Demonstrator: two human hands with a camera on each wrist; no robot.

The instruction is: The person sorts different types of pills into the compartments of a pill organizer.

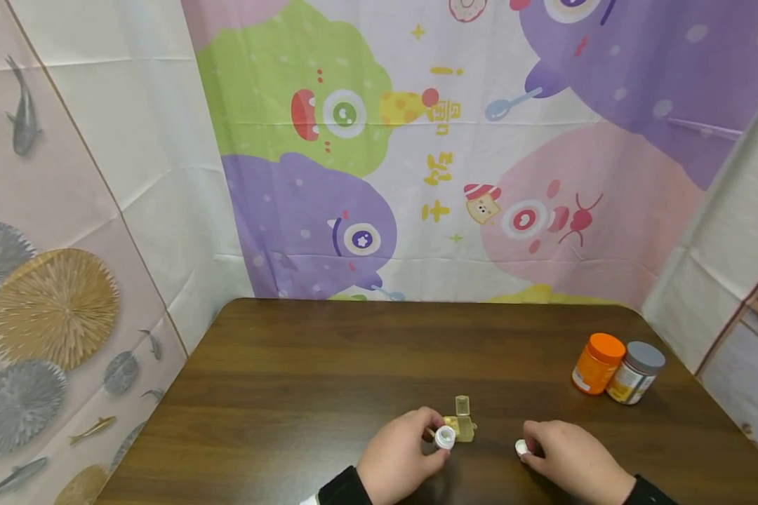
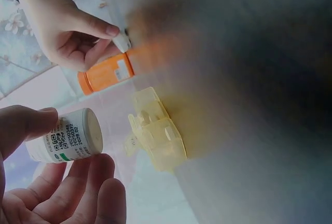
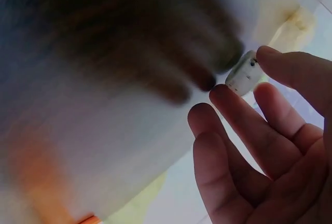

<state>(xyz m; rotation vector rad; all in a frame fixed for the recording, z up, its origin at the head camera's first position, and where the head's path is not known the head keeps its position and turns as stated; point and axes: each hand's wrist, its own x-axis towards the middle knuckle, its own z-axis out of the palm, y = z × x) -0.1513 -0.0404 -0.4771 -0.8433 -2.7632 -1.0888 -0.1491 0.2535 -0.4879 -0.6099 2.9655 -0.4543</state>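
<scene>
My left hand (image 1: 396, 454) pinches a small white bottle (image 1: 445, 438) between thumb and fingers, its open mouth toward the head camera. Printed text and a code show on the bottle's side in the left wrist view. Just beyond and right of it stands a translucent yellow pill box (image 1: 465, 430) with one lid raised; pale contents show inside, too small to identify. Off to the right, my right hand (image 1: 575, 456) holds a small white cap (image 1: 521, 447) by thumb and fingertips, just above the table. In the right wrist view the cap (image 3: 243, 74) sits against the thumb and fingertips.
An orange jar (image 1: 597, 363) and a grey-lidded jar (image 1: 634, 373) stand side by side at the table's right. The brown wooden table (image 1: 328, 351) meets a cartoon-printed cloth (image 1: 429, 266) at its far edge.
</scene>
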